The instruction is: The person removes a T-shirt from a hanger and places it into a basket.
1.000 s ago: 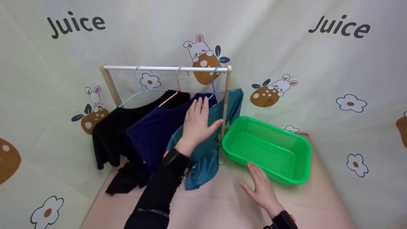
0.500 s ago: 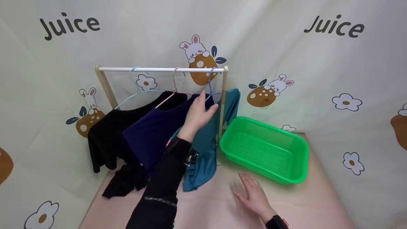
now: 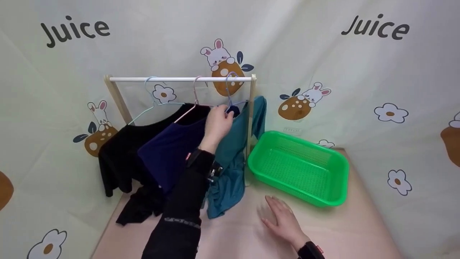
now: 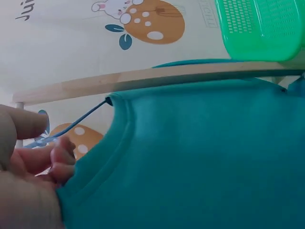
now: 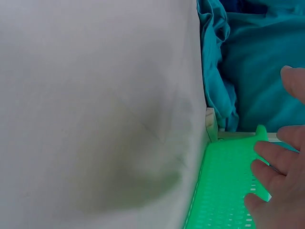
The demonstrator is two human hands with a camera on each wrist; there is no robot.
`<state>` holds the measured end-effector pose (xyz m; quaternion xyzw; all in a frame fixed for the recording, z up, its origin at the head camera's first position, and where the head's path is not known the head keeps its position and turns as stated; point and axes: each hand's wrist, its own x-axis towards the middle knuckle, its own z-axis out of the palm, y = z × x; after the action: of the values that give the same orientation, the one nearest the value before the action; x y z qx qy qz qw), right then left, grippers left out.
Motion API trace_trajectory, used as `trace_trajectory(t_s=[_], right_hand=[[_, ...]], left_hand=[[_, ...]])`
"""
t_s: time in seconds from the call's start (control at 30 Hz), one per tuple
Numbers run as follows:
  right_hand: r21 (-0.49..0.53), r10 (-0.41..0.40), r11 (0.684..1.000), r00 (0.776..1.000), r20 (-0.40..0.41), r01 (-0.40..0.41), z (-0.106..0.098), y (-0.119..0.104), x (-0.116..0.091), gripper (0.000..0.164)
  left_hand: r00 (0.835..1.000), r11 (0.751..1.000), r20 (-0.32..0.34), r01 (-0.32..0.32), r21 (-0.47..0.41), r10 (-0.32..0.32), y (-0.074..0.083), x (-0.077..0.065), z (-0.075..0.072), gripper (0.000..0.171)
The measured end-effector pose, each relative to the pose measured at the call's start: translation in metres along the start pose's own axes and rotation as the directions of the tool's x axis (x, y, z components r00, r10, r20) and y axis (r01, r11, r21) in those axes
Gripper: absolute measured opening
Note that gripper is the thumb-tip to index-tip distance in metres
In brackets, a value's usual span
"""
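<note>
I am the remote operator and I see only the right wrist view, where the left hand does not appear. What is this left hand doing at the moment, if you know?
Observer: In the head and left wrist views, the left hand holds the blue-purple hanger of the teal shirt.

Operator: Thank you. In my picture the right hand overlaps the green basket. Does it touch it?

Observer: No, the head view shows a strip of pinkish tabletop between them.
</note>
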<state>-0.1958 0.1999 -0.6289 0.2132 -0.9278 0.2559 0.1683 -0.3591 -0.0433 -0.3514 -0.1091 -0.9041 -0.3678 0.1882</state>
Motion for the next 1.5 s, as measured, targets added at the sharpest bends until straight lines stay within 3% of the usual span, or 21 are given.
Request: trace_trajectory(t_s=[0.17,0.33,0.47,1.03,1.4,1.5], right_hand=[[-0.001,0.011,1.0,1.0,0.006,-0.011,-0.005,0.0,0.003,0.071],[0.02,0.013,1.0,1.0,-0.015,-0.013,-0.013,0.001,0.009,0.071],[0.014,0.014,1.0,0.999,-0.033,-0.014,-0.017,0.003,0.012,0.073],[0.005,-0.011,1.0,0.997,-0.07,0.011,-0.035,0.013,0.019,0.073],[-0.003,-0.041,0.999,0.996,-0.081,0.041,-0.032,0.01,0.03,0.073],[0.003,-0.036,0.999,0.997,-0.063,0.037,-0.034,0.006,0.034,0.074]], left_hand=[[0.98,0.998,-0.197,0.046,0.052,-0.035,0.0,-0.005,-0.017,0.023],[0.955,0.998,-0.295,0.029,0.06,-0.01,-0.011,-0.013,-0.026,0.022],[0.949,0.996,-0.314,0.018,0.085,0.009,-0.028,-0.024,-0.02,0.022],[0.949,0.991,-0.314,0.012,0.135,0.031,-0.098,-0.076,0.02,0.037],[0.932,0.988,-0.35,-0.037,0.151,0.089,-0.139,-0.116,0.042,0.04],[0.911,0.986,-0.392,-0.073,0.152,0.128,-0.149,-0.126,0.046,0.037]])
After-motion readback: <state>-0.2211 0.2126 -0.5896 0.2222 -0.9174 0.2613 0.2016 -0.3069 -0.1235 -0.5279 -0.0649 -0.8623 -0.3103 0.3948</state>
